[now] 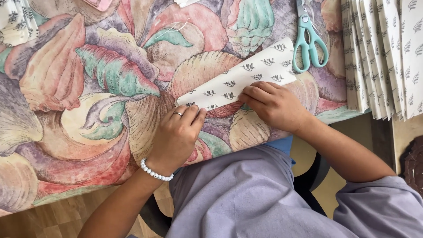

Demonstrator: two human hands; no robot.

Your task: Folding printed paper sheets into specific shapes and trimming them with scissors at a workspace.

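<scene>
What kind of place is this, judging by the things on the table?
Probably a home craft table: teal scissors, a stack of folded patterned pieces, and another patterned piece pressed on a floral tablecloth.

Open cloth left; scissors (309, 40), folded stack (383, 57) crowd right.
</scene>
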